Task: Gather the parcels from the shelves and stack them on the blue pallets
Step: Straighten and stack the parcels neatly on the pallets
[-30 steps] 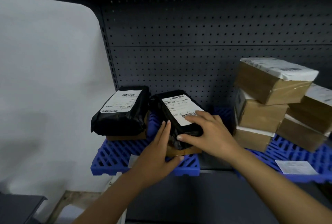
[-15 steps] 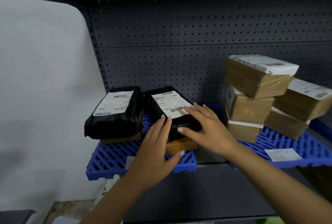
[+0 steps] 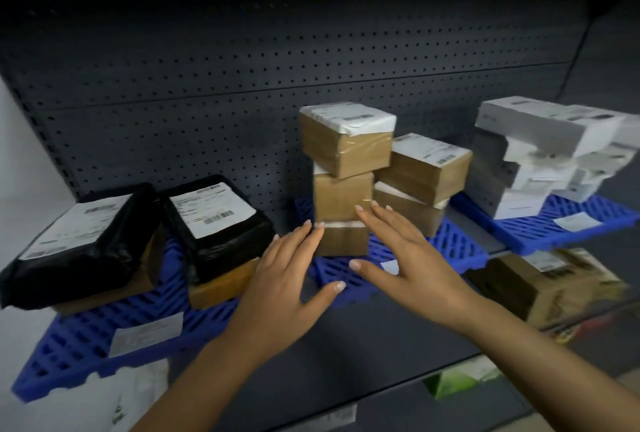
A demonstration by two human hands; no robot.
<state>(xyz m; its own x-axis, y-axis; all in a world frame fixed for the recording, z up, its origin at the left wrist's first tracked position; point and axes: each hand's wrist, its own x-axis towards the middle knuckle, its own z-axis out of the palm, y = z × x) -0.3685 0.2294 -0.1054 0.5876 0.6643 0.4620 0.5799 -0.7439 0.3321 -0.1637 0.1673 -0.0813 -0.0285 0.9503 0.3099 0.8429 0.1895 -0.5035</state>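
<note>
At the lower left of the frame lies a blue pallet point(image 3: 79, 345) with a white label on its front part. On it are two black parcels, the left black parcel point(image 3: 76, 244) and the right black parcel point(image 3: 218, 227), each with a white shipping label on top and each resting on a flat brown box. In the middle of the frame, the left hand point(image 3: 277, 279) is spread open with fingers apart, and its fingertips point(image 3: 317, 229) touch the left edge of the lowest box of the brown box stack point(image 3: 341, 182). This stack stands on the middle blue pallet point(image 3: 450, 248). The right hand point(image 3: 412, 258) is also open and holds nothing; whether its fingertips touch the front of the same stack, I cannot tell. Just to the right, two more brown boxes point(image 3: 422, 168) lean against the stack. At the right of the frame, white parcels point(image 3: 540, 151) are piled on the right blue pallet point(image 3: 568, 223). Behind everything is a dark pegboard wall point(image 3: 242, 85).
</note>
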